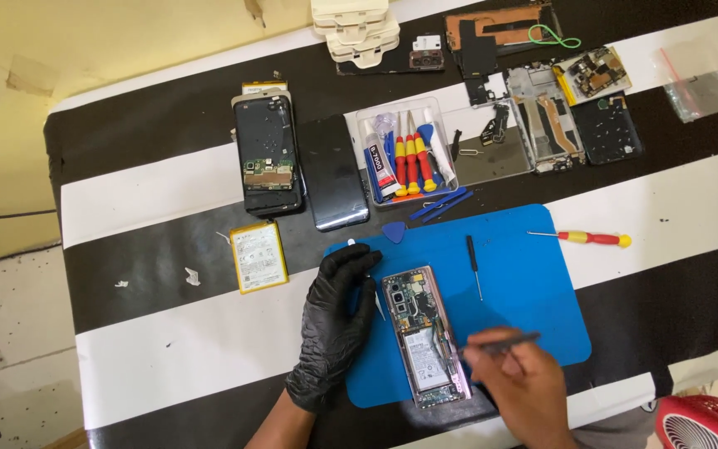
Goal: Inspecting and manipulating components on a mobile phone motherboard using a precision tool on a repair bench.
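Opened phone (425,337) lay back-up on the blue mat (533,283), lower left part of it, long axis running slightly tilted away from me. Back cover off; board, camera block and silver battery exposed.

My left hand (336,320), in a black glove, rested flat beside the phone's left edge, fingers loosely together and curled toward the frame, steadying it rather than gripping. My right hand (525,382), bare, pinched a dark slim tool (500,341) (tweezers or a spudger, I could not tell which), its tip lying over the phone's right edge near the battery.

Risks, as I judged them:
- Tip sat close to the battery. If it slid under pressure, it could nick the pouch or a cable beside it.
- Left hand only pressed from one side. A sideways push from the tool could skate the phone across the mat.
- Bare right hand over an open board: static or skin oil on contacts was possible.
- Small black screwdriver (474,264) lay loose on the mat just beyond the phone; a forearm sweep could roll it onto the board.
- Loose battery (258,256) lay off the mat to the left, near my gloved wrist; an elbow could knock it.

Tool tray (409,154) and the other stripped phones (269,158) stood well apart, at the far side of the table.
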